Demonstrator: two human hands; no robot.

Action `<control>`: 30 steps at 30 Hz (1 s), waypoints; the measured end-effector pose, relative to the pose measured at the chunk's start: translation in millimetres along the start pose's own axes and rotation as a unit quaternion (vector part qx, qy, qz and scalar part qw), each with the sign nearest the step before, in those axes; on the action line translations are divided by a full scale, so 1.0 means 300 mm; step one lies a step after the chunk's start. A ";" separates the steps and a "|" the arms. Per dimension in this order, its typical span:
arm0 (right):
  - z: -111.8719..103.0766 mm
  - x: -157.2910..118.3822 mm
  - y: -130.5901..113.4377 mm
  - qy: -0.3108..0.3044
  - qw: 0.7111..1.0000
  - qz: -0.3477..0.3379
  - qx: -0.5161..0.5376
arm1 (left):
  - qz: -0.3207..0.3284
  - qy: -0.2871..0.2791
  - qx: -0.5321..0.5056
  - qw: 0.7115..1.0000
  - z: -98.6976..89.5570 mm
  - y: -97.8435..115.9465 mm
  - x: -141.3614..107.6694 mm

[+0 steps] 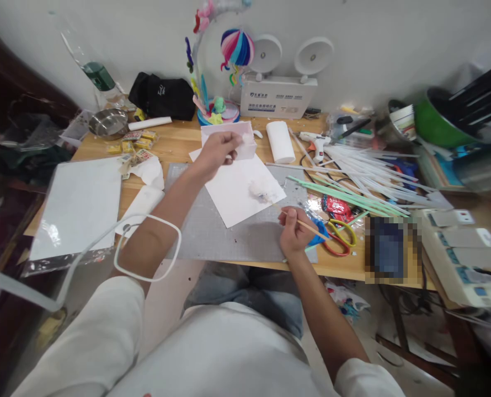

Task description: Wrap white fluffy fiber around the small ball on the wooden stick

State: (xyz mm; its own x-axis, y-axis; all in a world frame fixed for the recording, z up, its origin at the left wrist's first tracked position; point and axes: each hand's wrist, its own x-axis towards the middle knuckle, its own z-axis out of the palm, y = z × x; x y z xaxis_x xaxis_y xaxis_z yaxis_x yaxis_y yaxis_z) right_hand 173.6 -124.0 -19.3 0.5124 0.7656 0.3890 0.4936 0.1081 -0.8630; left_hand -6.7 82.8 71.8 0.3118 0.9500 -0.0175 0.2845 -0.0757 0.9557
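Observation:
My left hand (220,153) reaches over a pale pink open box (247,151) at the back of the white paper sheet (233,201). Its thumb and fingers are pinched together at the box; what they may hold is too unclear to name. My right hand (295,229) is closed around a thin wooden stick (311,226), near the right front of the grey cutting mat (187,237). The stick's far end points toward a blurred tuft of white fluff (260,190) above the sheet. Whether the tuft is fixed to the stick, I cannot tell.
Scissors (340,240) and white and green sticks (353,198) lie right, with a glue gun (319,144) behind. A power strip (460,256) is far right. At the back stand a colourful balloon ornament (237,48) and emergency light (276,98). A white tube loop (178,248) crosses my left forearm.

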 end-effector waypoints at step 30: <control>-0.025 0.034 -0.063 -0.030 0.990 -0.125 -0.064 | 0.042 -0.209 0.013 0.977 0.064 -0.169 -0.155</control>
State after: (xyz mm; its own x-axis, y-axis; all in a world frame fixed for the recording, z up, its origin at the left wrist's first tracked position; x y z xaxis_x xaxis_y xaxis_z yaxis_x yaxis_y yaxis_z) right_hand 174.7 -122.8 3.4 0.3225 0.7623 0.5611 0.6867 0.2196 -0.6930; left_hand -18.1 36.8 18.4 0.6759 0.7344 -0.0623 0.2627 -0.1610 0.9513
